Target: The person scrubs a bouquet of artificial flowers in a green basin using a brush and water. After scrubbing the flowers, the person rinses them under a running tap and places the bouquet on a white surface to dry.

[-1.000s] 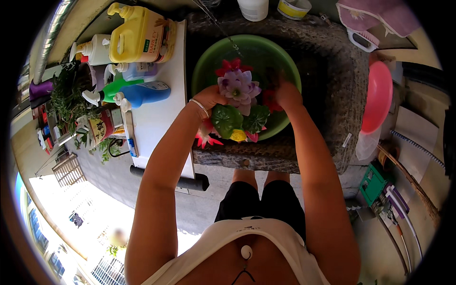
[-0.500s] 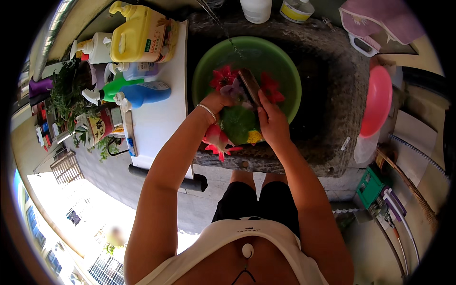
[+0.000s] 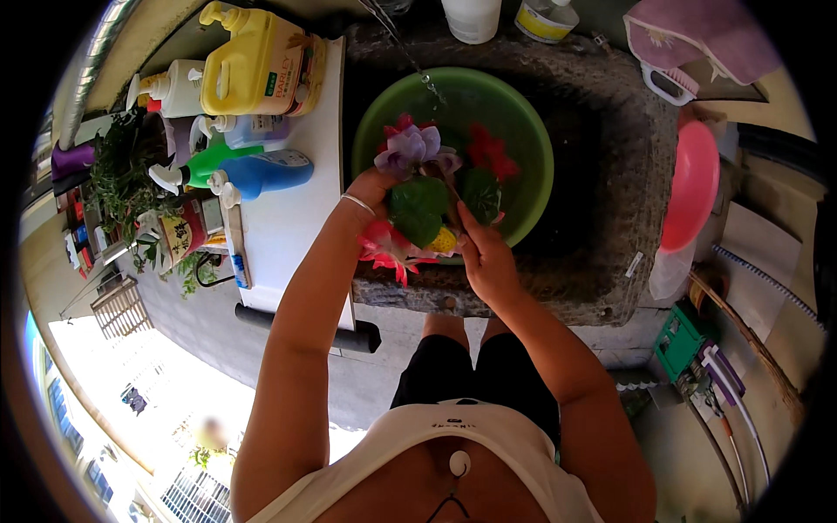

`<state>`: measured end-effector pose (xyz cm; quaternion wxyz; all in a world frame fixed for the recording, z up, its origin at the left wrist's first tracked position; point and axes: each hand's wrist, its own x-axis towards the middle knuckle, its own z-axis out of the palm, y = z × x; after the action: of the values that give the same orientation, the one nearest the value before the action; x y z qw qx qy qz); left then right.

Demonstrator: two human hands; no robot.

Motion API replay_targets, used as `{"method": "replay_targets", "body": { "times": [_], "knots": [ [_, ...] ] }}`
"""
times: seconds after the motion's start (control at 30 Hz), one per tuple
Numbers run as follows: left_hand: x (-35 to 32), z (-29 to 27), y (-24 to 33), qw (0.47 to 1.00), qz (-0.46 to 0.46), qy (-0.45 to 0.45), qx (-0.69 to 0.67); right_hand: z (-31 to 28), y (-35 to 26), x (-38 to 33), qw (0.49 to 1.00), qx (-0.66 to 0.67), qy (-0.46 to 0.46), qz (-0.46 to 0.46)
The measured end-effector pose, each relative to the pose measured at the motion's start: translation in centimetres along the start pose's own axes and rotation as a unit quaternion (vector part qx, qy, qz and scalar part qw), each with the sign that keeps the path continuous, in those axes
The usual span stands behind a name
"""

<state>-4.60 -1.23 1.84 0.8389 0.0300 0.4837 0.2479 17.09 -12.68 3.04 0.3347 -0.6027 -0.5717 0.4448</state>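
My left hand [image 3: 375, 189], with a pale bangle at its wrist, is closed round a bunch of flowers over the green basin [image 3: 545, 166]. The bunch shows a purple flower [image 3: 410, 152], green leaves [image 3: 417, 213], a yellow bloom [image 3: 443, 240] and pinkish-red blooms [image 3: 385, 246]. Between the leaves shows a sliver of a narrow brown brush [image 3: 452, 202], its bristles hidden. Closed on its near end is my right hand [image 3: 488, 261], at the bunch's right side. A red flower [image 3: 493, 155] is in the basin's water, apart from the bunch.
Water [image 3: 410, 57] runs into the basin, which sits in a dark stone sink [image 3: 602, 288]. On the white counter [image 3: 296, 218] at left stand a yellow pump jug [image 3: 253, 70] and several bottles. A pink basin [image 3: 693, 187] leans at right; a white container [image 3: 472, 19] stands behind.
The bunch has risen and turned, bringing the purple flower and leaves upward. My right hand has moved down and left, and the brush is now mostly covered by leaves.
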Motion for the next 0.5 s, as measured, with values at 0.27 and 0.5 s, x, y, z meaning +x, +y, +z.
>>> {"method": "replay_targets", "body": {
  "times": [0.27,0.5],
  "knots": [
    [0.2,0.7,-1.1,0.998,0.034,-0.024,-0.041,0.2,0.3,0.6,0.999,0.044,-0.002,-0.009],
    [1.2,-0.5,-1.7,0.991,0.09,-0.093,0.027,0.3,0.3,3.3,0.993,0.093,-0.005,0.075]
  ]
}}
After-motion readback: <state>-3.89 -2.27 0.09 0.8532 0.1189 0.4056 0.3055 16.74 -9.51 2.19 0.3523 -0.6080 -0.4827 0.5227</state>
